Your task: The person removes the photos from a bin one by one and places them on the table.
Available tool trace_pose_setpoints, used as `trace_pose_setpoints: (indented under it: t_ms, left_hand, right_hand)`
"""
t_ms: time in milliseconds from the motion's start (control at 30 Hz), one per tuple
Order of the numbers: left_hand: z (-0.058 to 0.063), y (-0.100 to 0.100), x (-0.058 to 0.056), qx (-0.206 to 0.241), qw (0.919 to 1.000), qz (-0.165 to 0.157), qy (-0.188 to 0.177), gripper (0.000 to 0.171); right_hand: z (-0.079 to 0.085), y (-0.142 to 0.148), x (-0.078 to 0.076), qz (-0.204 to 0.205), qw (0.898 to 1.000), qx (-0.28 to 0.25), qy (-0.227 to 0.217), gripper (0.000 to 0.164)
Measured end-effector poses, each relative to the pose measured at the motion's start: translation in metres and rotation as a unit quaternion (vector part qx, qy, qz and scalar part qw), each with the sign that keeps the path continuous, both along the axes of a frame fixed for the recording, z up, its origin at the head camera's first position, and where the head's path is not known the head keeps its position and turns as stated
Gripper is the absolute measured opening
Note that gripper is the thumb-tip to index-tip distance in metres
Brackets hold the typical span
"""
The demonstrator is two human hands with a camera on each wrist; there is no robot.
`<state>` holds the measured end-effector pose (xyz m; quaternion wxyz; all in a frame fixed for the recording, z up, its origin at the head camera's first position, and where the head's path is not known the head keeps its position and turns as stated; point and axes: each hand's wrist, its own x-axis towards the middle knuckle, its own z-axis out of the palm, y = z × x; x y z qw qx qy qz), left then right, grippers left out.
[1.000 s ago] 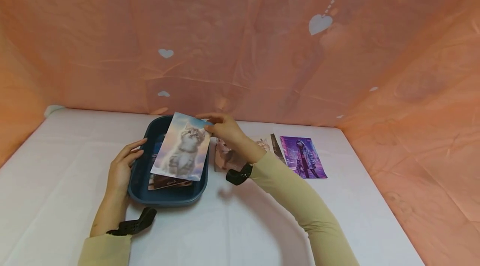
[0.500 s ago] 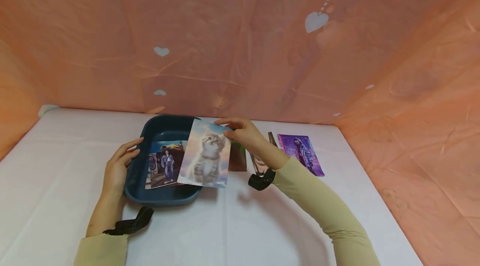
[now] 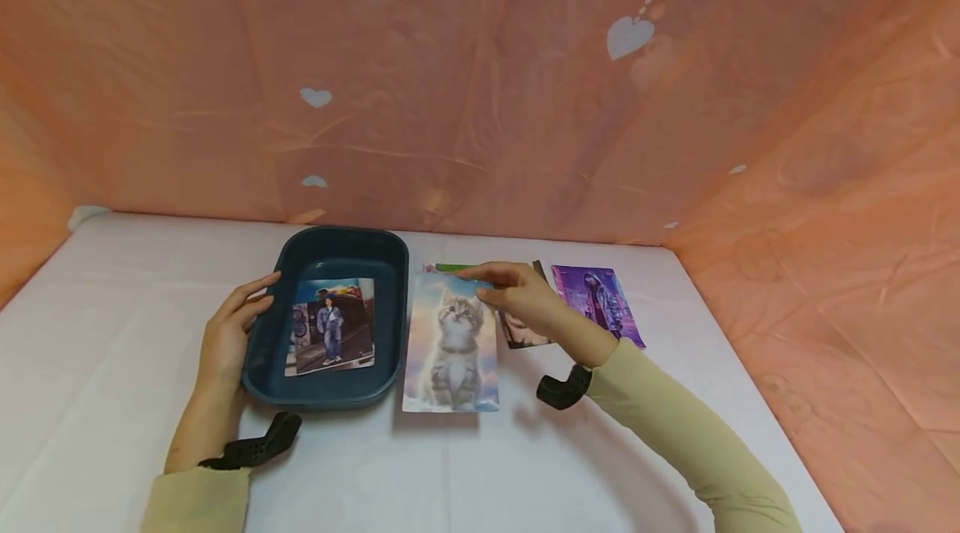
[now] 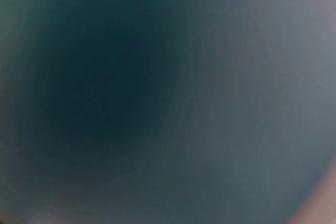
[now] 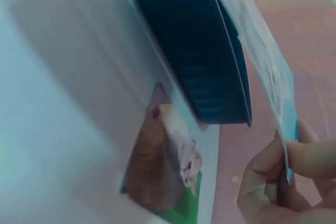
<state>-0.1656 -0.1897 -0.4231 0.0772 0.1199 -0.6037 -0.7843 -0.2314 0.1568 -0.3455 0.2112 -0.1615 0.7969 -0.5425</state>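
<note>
My right hand (image 3: pixel 517 291) pinches a kitten picture card (image 3: pixel 452 349) at its upper right corner, thumb on one face and fingers behind. The card hangs above the white table, just right of a dark blue plastic tray (image 3: pixel 330 401). In the right wrist view the card (image 5: pixel 265 61) is seen nearly edge-on. My left hand (image 3: pixel 225 341) rests at the tray's left side, its extended fingers touching the rim. Inside the tray lie picture cards, the top one a photo card (image 3: pixel 330 329) of a figure in denim. The left wrist view is too blurred to read.
Behind the right hand, a brown and green animal card (image 5: pixel 160 166) lies on the table, partly hidden in the head view. Right of it is another card (image 3: pixel 525 333), partly covered by the arm. A purple card (image 3: pixel 600 304) lies farther right. An orange cloth (image 3: pixel 480 99) hangs behind.
My right hand has carried the kitten card from over the tray rightward and toward me, uncovering the denim photo card. My left hand has stayed at the tray's left rim.
</note>
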Motion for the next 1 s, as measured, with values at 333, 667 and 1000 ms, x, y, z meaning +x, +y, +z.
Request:
trace_pose_setpoints:
  t_ms: [333,667,1000]
  left_hand:
    - [-0.001,-0.002,0.0,-0.007,0.9998,0.001,-0.017,0.036]
    - [-0.002,-0.001,0.0,0.01,0.9997,-0.002,-0.023,0.037]
    - [-0.002,-0.001,-0.001,-0.009,0.9998,0.001,-0.015,0.037]
  right_hand:
    - [-0.028,0.013,0.007,0.021,0.999,-0.033,-0.023,0.035]
    - [-0.053,0.015,0.021,-0.012,0.999,-0.015,-0.027,0.034]
    - [-0.064,0.013,0.026,-0.012,0.998,0.028,0.05,0.029]
